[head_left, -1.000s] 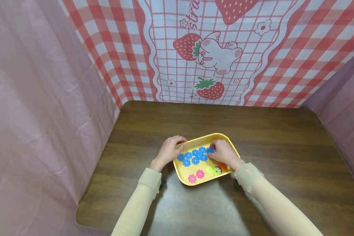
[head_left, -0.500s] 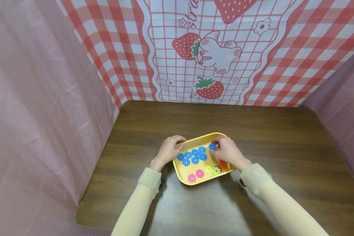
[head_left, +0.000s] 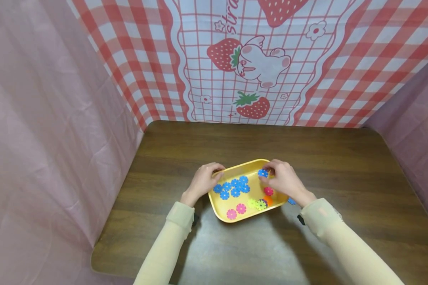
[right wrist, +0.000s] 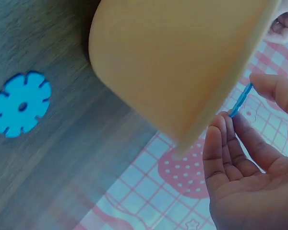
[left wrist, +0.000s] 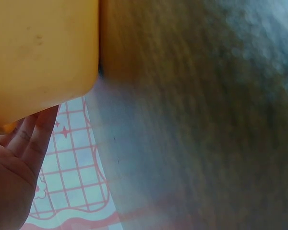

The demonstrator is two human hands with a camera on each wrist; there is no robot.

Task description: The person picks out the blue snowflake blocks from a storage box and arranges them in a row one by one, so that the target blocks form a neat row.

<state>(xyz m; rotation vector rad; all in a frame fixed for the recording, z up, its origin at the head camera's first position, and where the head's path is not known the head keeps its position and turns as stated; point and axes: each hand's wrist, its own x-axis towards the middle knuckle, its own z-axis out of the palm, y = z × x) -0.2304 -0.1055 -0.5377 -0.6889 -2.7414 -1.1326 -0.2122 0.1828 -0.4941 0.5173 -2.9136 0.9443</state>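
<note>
A yellow plastic tray (head_left: pixel 221 213) with a raised rim stands on the table. My left hand (head_left: pixel 204 181) grips its back left corner, fingers behind the wall in the left wrist view. Thumb and fingertips of my right hand (head_left: pixel 284 179) pinch a blue notched disc (head_left: pixel 262 173), raised over the tray's right end. Edge-on, that same blue disc (right wrist: pixel 241 99) shows in the right wrist view. Several other blue discs (head_left: pixel 235 192) lie clustered in the left half of the tray.
Two pink discs (head_left: pixel 241 208) lie at the tray's front; yellow-green discs (head_left: pixel 252 203), an orange one (head_left: pixel 268 200) and a darker pink one (head_left: pixel 268 191) are farther right. Outside, a loose blue disc (right wrist: pixel 22 104) lies on the wooden table (head_left: pixel 324 158). A checked cloth (head_left: pixel 157 71) hangs behind.
My right hand has lifted the blue disc away from the cluster, moving right and back. The darker pink disc and the loose disc outside have come into view. My left hand keeps its grip.
</note>
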